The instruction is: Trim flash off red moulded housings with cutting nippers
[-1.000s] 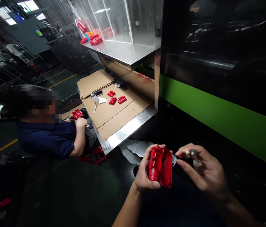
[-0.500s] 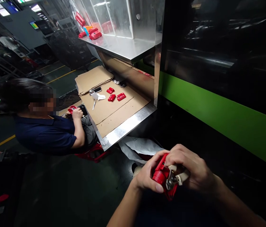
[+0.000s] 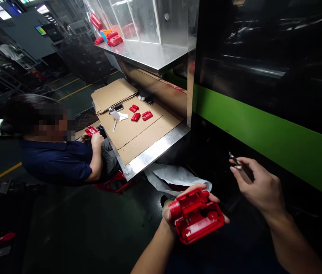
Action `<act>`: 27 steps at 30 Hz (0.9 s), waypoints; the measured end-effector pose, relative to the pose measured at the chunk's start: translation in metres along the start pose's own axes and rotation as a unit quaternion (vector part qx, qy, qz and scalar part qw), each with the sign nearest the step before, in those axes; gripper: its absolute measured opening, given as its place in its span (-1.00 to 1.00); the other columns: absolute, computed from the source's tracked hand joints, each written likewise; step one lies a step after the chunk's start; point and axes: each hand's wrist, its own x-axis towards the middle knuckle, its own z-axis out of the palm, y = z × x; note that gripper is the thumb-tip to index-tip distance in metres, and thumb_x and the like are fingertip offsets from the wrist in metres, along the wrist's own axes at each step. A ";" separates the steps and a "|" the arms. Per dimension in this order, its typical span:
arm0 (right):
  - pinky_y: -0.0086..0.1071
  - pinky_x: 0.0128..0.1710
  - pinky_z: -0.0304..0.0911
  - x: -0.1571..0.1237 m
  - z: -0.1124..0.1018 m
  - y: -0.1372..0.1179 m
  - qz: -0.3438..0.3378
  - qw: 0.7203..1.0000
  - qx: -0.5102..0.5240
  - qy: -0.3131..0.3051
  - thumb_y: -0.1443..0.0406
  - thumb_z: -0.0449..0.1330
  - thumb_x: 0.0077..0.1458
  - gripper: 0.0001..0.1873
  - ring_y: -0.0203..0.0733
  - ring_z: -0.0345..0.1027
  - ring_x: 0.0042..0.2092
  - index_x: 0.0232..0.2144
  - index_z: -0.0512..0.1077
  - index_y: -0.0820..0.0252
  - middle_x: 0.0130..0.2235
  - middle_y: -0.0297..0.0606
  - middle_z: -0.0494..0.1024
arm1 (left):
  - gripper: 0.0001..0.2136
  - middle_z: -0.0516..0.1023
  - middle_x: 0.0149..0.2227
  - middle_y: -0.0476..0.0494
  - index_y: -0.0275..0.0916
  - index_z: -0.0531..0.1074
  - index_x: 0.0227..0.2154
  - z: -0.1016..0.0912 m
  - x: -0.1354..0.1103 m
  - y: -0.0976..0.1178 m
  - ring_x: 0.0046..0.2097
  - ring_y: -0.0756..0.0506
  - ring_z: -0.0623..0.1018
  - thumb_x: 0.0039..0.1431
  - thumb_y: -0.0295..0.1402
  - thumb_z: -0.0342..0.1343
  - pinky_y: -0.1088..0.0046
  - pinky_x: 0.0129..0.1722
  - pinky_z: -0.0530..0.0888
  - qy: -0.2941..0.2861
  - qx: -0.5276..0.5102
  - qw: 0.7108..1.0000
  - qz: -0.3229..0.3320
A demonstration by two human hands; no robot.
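A red hollow plastic housing (image 3: 203, 224) with a ribbed round end rests in my left hand (image 3: 169, 217). Its open side faces up toward me, and my fingers curl around it from below. Off to the right, apart from the housing, my right hand (image 3: 266, 190) is closed on a pair of nippers (image 3: 234, 158). Their metal tip pokes out past my thumb and fingertips; the handles are mostly hidden in the palm.
A co-worker (image 3: 55, 160) sits at left, holding a red part (image 3: 91, 131). Several red parts (image 3: 147, 115) and a phone (image 3: 117, 108) lie on the cardboard-covered table (image 3: 140, 146). Above is a metal shelf (image 3: 149, 57); a white bag (image 3: 175, 177) hangs below. A green-and-black machine (image 3: 263, 118) stands right.
My right hand has drawn away from the housing to the right, taking the nippers along. The housing has turned in my left hand, so its hollow inside now shows.
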 end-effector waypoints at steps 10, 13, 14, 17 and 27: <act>-0.29 -0.20 0.44 -0.012 -0.018 0.000 -0.026 0.995 0.073 -0.062 0.02 0.27 0.16 -0.55 -0.10 0.53 -0.19 -0.02 0.44 0.14 -0.17 -0.25 0.60 | -0.11 0.49 0.08 -0.29 -0.14 0.25 0.27 0.002 0.004 0.006 -0.02 -0.43 0.56 -0.07 0.25 0.21 0.19 -0.21 0.54 0.034 -0.053 0.996 0.064; -0.26 -0.11 0.40 -0.001 -0.027 -0.013 -0.132 0.979 0.102 -0.114 0.11 0.16 0.27 -0.57 -0.05 0.47 -0.05 0.08 0.36 0.24 -0.06 -0.11 0.53 | -0.13 0.48 0.11 -0.32 -0.20 0.23 0.28 0.006 0.007 0.006 0.06 -0.41 0.52 0.04 0.29 0.09 0.14 -0.04 0.47 0.069 -0.059 0.993 0.074; -0.24 -0.06 0.38 0.003 -0.030 -0.018 -0.168 0.972 0.110 -0.123 0.16 0.13 0.29 -0.57 -0.03 0.44 -0.02 0.10 0.34 0.28 -0.02 -0.07 0.50 | -0.14 0.47 0.13 -0.31 -0.21 0.24 0.28 0.007 0.008 0.006 0.10 -0.40 0.50 0.06 0.30 0.05 0.13 0.04 0.42 0.073 -0.060 0.993 0.076; -0.16 0.00 0.35 0.018 -0.035 -0.033 -0.249 0.954 0.102 -0.134 0.21 0.16 0.27 -0.51 0.03 0.37 0.04 0.17 0.28 0.33 0.04 0.01 0.44 | -0.12 0.47 0.15 -0.27 -0.23 0.24 0.28 0.009 0.011 0.007 0.16 -0.37 0.46 0.10 0.35 -0.06 0.12 0.19 0.31 0.065 -0.065 0.991 0.097; -0.07 -0.06 0.35 0.039 -0.040 -0.051 -0.366 0.919 0.027 -0.147 0.16 0.32 0.14 -0.41 0.05 0.38 -0.03 0.12 0.34 0.38 -0.04 0.01 0.47 | -0.15 0.54 0.05 -0.31 -0.36 0.25 0.26 0.021 0.012 0.005 0.09 -0.37 0.50 0.17 0.28 -0.03 0.06 0.18 0.33 0.117 -0.066 0.983 0.121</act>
